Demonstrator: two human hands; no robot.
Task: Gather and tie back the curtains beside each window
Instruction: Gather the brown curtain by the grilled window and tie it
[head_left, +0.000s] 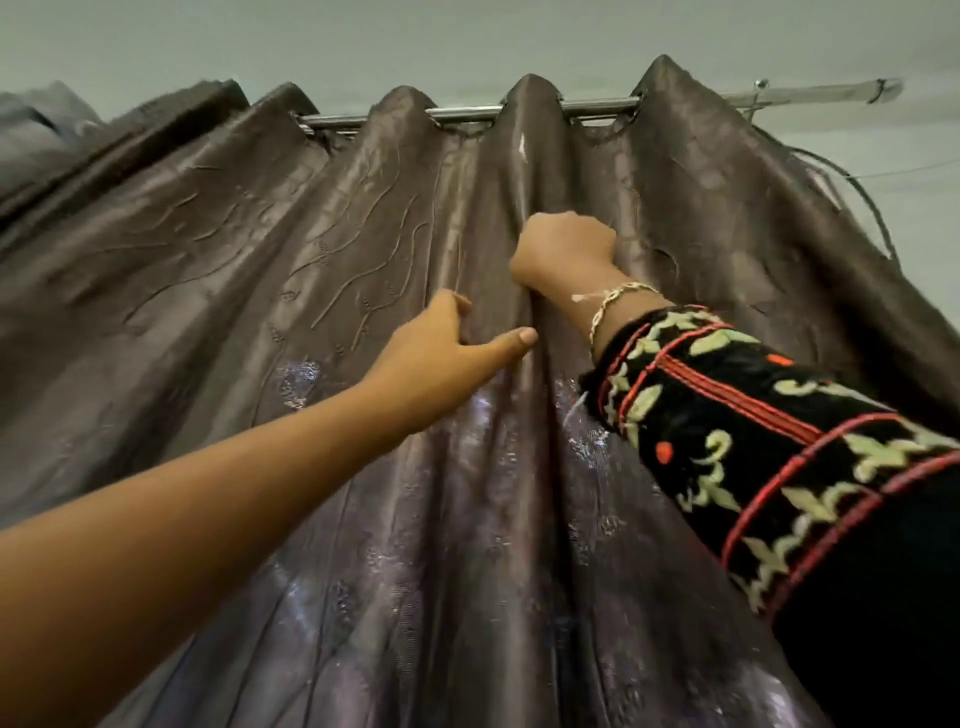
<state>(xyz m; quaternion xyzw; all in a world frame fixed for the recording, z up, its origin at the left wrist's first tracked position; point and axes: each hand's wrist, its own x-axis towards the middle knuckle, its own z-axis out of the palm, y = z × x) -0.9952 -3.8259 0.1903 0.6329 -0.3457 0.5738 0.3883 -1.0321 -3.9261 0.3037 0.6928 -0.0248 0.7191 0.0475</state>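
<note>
Dark brown glossy embossed curtain (260, 260) hangs in deep pleats across most of the view, threaded by eyelets onto a chrome metal curtain rod (467, 111) at the far top. Right hand (563, 249) is up on the centre pleat, fingers clenched into a fist with curtain fabric bunched inside. Left hand (441, 358) is just below and left of it on the same pleat: thumb stretched right across the fold, fingers (457, 306) curled round its left side, so the fold sits gripped between them. The two hands are near each other, not touching. Right wrist carries a thin braided bracelet (613, 301), and below it a black velvet sleeve with red and cream embroidery (753, 415). Left forearm is bare. Pale grey-green wall (363, 41) lies behind the rod. Loose dark threads (862, 197) trail off the curtain's right edge. Grey fabric (36, 135) is bunched at far left.
</note>
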